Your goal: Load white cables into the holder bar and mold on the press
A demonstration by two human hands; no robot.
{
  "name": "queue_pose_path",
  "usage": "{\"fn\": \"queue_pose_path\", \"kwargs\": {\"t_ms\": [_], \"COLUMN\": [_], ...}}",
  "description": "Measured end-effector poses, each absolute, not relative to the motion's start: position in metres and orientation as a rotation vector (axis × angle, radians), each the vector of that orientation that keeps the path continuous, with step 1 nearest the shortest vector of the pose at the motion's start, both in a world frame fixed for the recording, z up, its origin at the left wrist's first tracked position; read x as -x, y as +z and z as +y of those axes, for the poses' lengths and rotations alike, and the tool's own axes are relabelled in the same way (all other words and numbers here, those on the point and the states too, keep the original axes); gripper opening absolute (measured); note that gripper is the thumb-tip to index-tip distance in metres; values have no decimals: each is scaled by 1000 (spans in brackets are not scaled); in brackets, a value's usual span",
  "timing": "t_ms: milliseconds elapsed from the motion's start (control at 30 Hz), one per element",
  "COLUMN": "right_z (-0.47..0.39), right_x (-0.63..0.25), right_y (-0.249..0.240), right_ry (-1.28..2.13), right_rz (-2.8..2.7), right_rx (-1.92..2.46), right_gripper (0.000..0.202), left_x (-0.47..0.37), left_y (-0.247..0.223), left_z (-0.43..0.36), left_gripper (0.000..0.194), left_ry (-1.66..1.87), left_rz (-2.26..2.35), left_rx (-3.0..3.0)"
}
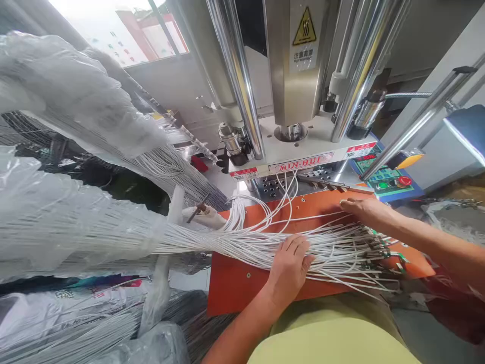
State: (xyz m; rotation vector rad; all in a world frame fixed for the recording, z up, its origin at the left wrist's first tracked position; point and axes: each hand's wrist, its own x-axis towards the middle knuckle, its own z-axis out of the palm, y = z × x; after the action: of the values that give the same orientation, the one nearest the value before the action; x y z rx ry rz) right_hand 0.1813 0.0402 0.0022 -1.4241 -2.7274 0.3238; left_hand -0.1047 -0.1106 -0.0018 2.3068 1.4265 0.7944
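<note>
Where the white wires (242, 247) stretch across the orange board (233, 293), the person's left hand (290, 270) rests on top of them, fingers bent and thumb apart; whether they grip any strands cannot be told. Near the board's far right edge is the right hand (361, 210), fingers drawn together, though whether they pinch a wire is unclear. Several strands loop up beneath the press (299, 101). Leftward, plastic (76, 217) wraps the bundle.
</note>
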Motion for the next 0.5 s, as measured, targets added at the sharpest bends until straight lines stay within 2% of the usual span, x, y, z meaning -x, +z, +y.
{"fn": "queue_pose_path", "kwargs": {"t_ms": [67, 200, 300, 500], "right_z": [31, 26, 26, 22], "right_x": [-185, -177, -171, -162], "right_y": [2, 2, 5, 15], "right_ry": [366, 282, 239, 206], "right_rz": [-2811, -2829, -2875, -2957], "right_rx": [1359, 1382, 1408, 1414], "right_gripper": [31, 30, 30, 24], "left_x": [102, 92, 84, 75], "left_y": [7, 26, 32, 25], "left_z": [-97, -54, -30, -13], "left_gripper": [23, 15, 17, 18], "left_ry": [725, 234, -39, -240], "left_rz": [1472, 1561, 1522, 1493], "left_rx": [-2322, -2445, -2470, -2439]}}
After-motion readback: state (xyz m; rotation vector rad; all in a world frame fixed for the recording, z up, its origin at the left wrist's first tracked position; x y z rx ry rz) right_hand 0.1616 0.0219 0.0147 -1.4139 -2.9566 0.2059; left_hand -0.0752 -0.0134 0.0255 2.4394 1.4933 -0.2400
